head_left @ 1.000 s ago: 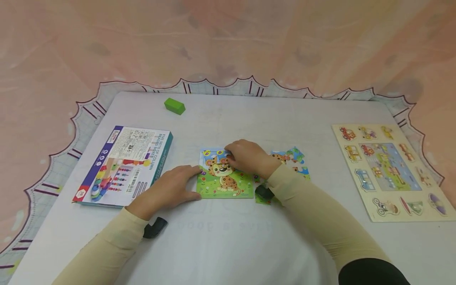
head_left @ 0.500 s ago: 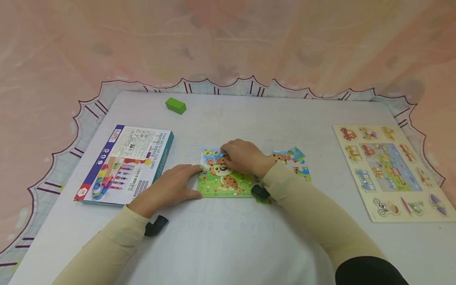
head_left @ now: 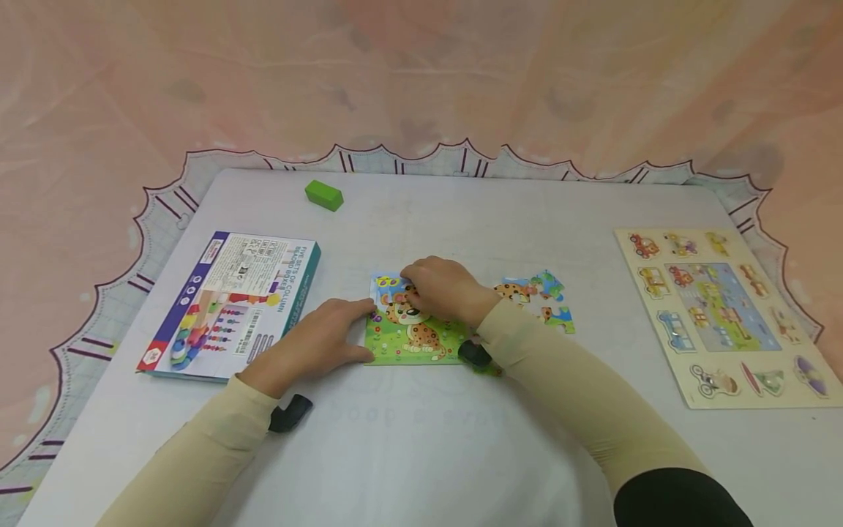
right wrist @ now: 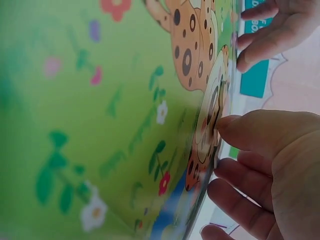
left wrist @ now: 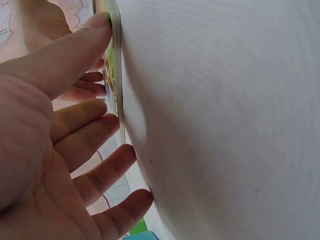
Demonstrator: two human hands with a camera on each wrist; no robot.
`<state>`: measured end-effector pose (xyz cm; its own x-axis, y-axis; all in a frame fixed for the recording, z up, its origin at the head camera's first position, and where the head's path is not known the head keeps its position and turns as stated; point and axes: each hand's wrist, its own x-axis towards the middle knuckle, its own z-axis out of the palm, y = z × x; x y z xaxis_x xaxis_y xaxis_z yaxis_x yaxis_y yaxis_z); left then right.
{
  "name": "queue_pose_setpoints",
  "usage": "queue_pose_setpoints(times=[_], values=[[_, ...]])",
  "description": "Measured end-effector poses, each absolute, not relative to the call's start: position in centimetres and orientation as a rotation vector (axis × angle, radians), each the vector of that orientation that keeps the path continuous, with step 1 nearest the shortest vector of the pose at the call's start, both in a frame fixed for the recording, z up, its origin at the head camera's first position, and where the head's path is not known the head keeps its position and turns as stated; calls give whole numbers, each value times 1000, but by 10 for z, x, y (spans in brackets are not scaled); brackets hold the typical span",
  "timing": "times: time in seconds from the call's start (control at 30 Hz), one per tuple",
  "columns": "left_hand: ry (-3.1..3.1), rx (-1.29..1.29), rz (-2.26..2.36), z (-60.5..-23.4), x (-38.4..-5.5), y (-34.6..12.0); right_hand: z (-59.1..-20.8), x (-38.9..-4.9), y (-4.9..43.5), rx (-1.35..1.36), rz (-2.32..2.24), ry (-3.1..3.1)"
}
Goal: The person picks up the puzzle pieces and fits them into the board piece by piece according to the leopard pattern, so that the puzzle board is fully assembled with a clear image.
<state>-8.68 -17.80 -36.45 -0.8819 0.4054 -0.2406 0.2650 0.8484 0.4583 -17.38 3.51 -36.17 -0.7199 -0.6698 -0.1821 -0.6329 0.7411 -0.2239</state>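
Note:
A square jigsaw puzzle [head_left: 415, 348] with a leopard cub on green grass lies flat at the table's middle. My left hand [head_left: 319, 340] is at its left edge, thumb and fingers spread; in the left wrist view the thumb tip [left wrist: 102, 21] rests against the board's edge. Over the puzzle's upper right part is my right hand [head_left: 448, 293]. Its thumb [right wrist: 232, 131] and fingers pinch a slightly raised puzzle piece [right wrist: 218, 107] at the cub's head, mostly hidden from above. Loose puzzle pieces [head_left: 516, 290] lie to the right, partly behind my right wrist.
A boxed bead set [head_left: 237, 307] lies at the left, near my left hand. At the far left stands a green block [head_left: 324, 195]. A wooden picture board [head_left: 724, 322] with vehicle shapes takes up the right side of the white table [head_left: 421, 454].
My right hand has slid a little to the left over the top of the puzzle. My left hand stays at the left edge, almost still.

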Motion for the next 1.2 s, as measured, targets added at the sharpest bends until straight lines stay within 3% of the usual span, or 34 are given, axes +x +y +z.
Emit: queue_pose_setpoints(times=[1.2], values=[[2679,453,580,-364,-88,-177,-363,-174,21,-1020,-273,2673]])
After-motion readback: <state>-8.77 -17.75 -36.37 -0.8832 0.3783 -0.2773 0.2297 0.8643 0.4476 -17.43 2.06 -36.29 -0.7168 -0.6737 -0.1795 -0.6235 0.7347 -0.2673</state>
